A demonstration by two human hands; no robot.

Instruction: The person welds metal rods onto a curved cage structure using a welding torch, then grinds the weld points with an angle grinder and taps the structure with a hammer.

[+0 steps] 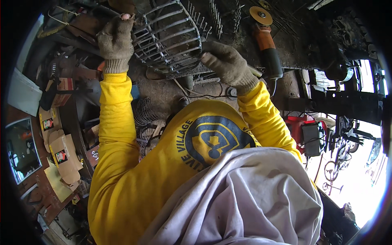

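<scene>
A basket-like cage of welded metal rods (pixel 171 38) stands tilted over the far edge of the dark workbench. My left hand (pixel 115 43), in a worn brown knit glove with one fingertip bare, is closed beside the cage's left side. What lies inside its fingers is hidden. At the cage's right rim, my right hand (pixel 230 67), gloved the same way, has its thumb and fingers closed around the rim's edge. An orange and black angle grinder (pixel 267 49) with a tan disc lies on the bench to the right of that hand.
Several twisted metal rods (pixel 215 18) lie at the back of the bench. A dark cable (pixel 204 96) runs below its near edge. Left, cardboard boxes (pixel 63 155) sit on a brown table beside a glass-like panel (pixel 22 149). A red and grey machine (pixel 308 134) stands to the right.
</scene>
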